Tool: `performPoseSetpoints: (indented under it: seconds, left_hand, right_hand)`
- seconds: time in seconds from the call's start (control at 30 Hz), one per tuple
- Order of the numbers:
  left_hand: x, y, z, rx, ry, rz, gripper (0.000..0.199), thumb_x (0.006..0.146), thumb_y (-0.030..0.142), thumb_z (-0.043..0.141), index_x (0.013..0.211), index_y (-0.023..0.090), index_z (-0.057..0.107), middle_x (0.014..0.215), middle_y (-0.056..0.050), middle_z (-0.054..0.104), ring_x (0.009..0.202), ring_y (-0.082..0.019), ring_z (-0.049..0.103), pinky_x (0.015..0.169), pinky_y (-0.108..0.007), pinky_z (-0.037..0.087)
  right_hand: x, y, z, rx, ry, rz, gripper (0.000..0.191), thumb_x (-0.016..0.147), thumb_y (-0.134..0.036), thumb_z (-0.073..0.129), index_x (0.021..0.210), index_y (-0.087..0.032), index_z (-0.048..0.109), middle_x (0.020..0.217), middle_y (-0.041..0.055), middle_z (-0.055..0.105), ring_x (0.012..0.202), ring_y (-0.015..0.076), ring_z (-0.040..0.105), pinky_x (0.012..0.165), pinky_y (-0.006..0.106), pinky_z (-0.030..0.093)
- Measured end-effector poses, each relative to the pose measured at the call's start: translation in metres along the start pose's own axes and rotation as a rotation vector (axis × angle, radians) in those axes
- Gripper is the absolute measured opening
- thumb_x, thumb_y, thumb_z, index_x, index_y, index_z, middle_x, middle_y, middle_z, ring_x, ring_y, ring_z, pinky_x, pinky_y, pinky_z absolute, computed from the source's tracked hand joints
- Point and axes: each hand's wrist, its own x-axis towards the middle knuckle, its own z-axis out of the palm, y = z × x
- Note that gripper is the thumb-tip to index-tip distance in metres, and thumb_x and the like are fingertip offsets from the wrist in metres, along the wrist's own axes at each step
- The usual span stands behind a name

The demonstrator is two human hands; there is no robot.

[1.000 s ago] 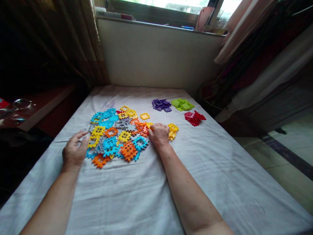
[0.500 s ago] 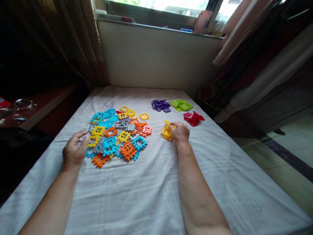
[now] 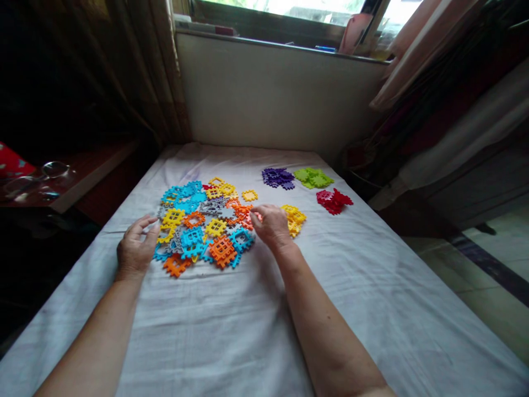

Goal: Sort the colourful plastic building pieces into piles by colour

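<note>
Interlocking plastic pieces in blue, yellow, orange and grey form a mixed heap [image 3: 206,226] on the cloth-covered table [image 3: 198,331]. At the heap's left edge is my left hand [image 3: 136,248], fingers apart and holding nothing. My right hand [image 3: 270,226] is at the heap's right edge, over the salmon piece [image 3: 247,220], fingers slightly curled and apart with nothing visible in them. Just right of it lies a yellow pile [image 3: 294,220]. Farther back are a purple pile [image 3: 279,177], a green pile [image 3: 313,177] and a red pile [image 3: 334,200].
A wooden surface [image 3: 82,176] with glasses [image 3: 55,170] on it stands at the left. Behind the table is a wall [image 3: 268,94] below a window. Curtains hang at the left, and cloths hang at the right.
My right hand has moved left from the yellow pile to the mixed heap. The yellow piece it touched now lies with the pile. The view has shifted slightly; my left hand stays beside the heap.
</note>
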Motion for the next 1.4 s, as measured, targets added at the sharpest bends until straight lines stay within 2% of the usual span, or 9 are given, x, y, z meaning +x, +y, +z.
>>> performPoseSetpoints:
  seconds: [0.13, 0.23, 0.37, 0.5, 0.6, 0.9, 1.07, 1.2, 1.4]
  left_hand:
    - [0.0, 0.002, 0.0, 0.0, -0.001, -0.015, 0.037, 0.084, 0.044, 0.057, 0.107, 0.018, 0.069, 0.129, -0.011, 0.068, 0.12, -0.025, 0.063, 0.106, -0.039, 0.049]
    - [-0.001, 0.007, -0.002, 0.025, -0.002, 0.037, 0.035, 0.085, 0.044, 0.055, 0.105, 0.019, 0.069, 0.128, -0.01, 0.068, 0.12, -0.024, 0.063, 0.106, -0.039, 0.048]
    - [-0.008, 0.025, -0.004, 0.088, -0.032, 0.269, 0.034, 0.087, 0.048, 0.055, 0.103, 0.022, 0.07, 0.127, -0.009, 0.068, 0.12, -0.026, 0.063, 0.11, -0.043, 0.044]
    - [-0.019, 0.039, 0.002, 0.124, -0.331, 0.434, 0.038, 0.082, 0.055, 0.063, 0.106, 0.027, 0.072, 0.126, -0.006, 0.071, 0.12, -0.027, 0.063, 0.113, -0.047, 0.04]
    - [-0.025, 0.04, 0.007, 0.155, -0.502, 0.461, 0.046, 0.077, 0.06, 0.067, 0.11, 0.029, 0.073, 0.129, -0.007, 0.07, 0.122, -0.029, 0.062, 0.113, -0.05, 0.038]
    - [-0.023, 0.038, 0.007, 0.1, -0.388, 0.391, 0.034, 0.084, 0.048, 0.059, 0.105, 0.025, 0.073, 0.115, -0.006, 0.075, 0.108, -0.023, 0.068, 0.105, -0.04, 0.048]
    - [-0.02, 0.034, 0.007, 0.13, -0.273, 0.435, 0.029, 0.085, 0.039, 0.053, 0.1, 0.026, 0.074, 0.117, -0.005, 0.074, 0.113, -0.024, 0.066, 0.107, -0.043, 0.046]
    - [-0.022, 0.033, 0.005, 0.195, -0.297, 0.454, 0.029, 0.084, 0.043, 0.055, 0.101, 0.031, 0.075, 0.129, -0.003, 0.069, 0.129, -0.028, 0.057, 0.117, -0.054, 0.03]
    - [-0.027, 0.036, 0.006, 0.257, -0.485, 0.494, 0.036, 0.078, 0.052, 0.064, 0.108, 0.035, 0.076, 0.139, -0.004, 0.063, 0.139, -0.035, 0.046, 0.119, -0.064, 0.017]
  right_hand:
    - [-0.012, -0.037, 0.03, 0.035, -0.064, -0.304, 0.032, 0.096, -0.038, 0.055, 0.122, -0.029, 0.07, 0.134, 0.0046, 0.066, 0.128, 0.0244, 0.053, 0.107, 0.039, 0.038]
    - [-0.021, -0.045, 0.043, 0.018, -0.084, -0.373, 0.043, 0.093, -0.046, 0.059, 0.133, -0.03, 0.064, 0.149, 0.0063, 0.054, 0.143, 0.0307, 0.037, 0.112, 0.049, 0.032]
    - [-0.023, -0.043, 0.042, 0.005, -0.129, -0.421, 0.029, 0.094, -0.048, 0.058, 0.109, -0.03, 0.075, 0.144, 0.0043, 0.058, 0.142, 0.0293, 0.038, 0.112, 0.05, 0.031]
    - [-0.02, -0.044, 0.033, 0.023, -0.163, -0.399, 0.021, 0.091, -0.044, 0.064, 0.091, -0.027, 0.076, 0.124, 0.0021, 0.071, 0.124, 0.0225, 0.054, 0.105, 0.039, 0.037]
    - [-0.02, -0.045, 0.031, 0.006, -0.166, -0.333, 0.017, 0.087, -0.04, 0.068, 0.091, -0.025, 0.075, 0.12, 0.0031, 0.072, 0.117, 0.0226, 0.058, 0.101, 0.037, 0.04]
    - [-0.019, -0.045, 0.029, -0.006, -0.165, -0.26, 0.035, 0.083, -0.032, 0.067, 0.117, -0.024, 0.067, 0.117, 0.008, 0.069, 0.114, 0.0261, 0.058, 0.097, 0.038, 0.043]
    - [-0.016, -0.047, 0.03, 0.145, -0.145, -0.223, 0.038, 0.083, -0.014, 0.059, 0.118, -0.027, 0.066, 0.115, 0.0046, 0.068, 0.102, 0.0189, 0.064, 0.089, 0.029, 0.049]
    - [-0.006, -0.03, 0.015, 0.249, -0.089, -0.186, 0.03, 0.083, -0.012, 0.056, 0.106, -0.025, 0.07, 0.107, 0.0023, 0.07, 0.097, 0.0163, 0.065, 0.087, 0.026, 0.05]
    - [0.006, 0.047, -0.027, 0.11, 0.145, 0.187, 0.031, 0.08, -0.011, 0.051, 0.099, -0.022, 0.073, 0.106, 0.0068, 0.072, 0.099, 0.0215, 0.065, 0.091, 0.033, 0.049]
